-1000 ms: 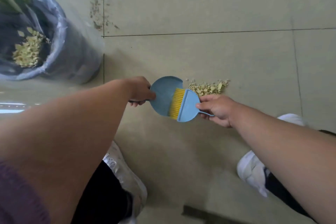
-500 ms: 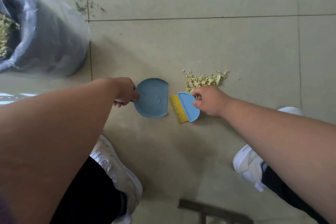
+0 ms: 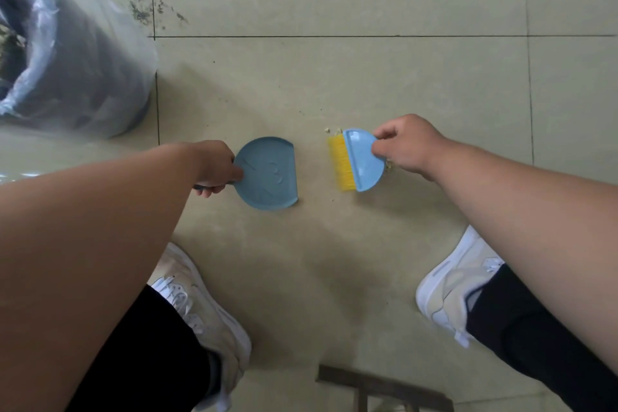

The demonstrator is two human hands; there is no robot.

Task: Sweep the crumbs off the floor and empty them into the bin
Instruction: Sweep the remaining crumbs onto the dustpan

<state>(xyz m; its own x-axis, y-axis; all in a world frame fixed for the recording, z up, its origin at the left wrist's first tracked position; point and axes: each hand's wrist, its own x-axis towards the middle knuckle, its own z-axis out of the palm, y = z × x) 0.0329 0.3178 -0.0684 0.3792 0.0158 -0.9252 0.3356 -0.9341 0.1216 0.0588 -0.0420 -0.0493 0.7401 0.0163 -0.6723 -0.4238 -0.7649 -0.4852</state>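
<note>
Crumbs (image 3: 388,166) now under right hand (image 3: 406,147).

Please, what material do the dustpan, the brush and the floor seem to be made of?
Dustpan: probably moulded plastic, matte blue, with a raised pattern pressed into its face.
Brush: the blue back looks like smooth plastic with a slight sheen; the yellow bristles seem synthetic, being even and bright.
Floor: likely ceramic or stone tile, judging by the thin dark joint lines; pale and dull.
</note>
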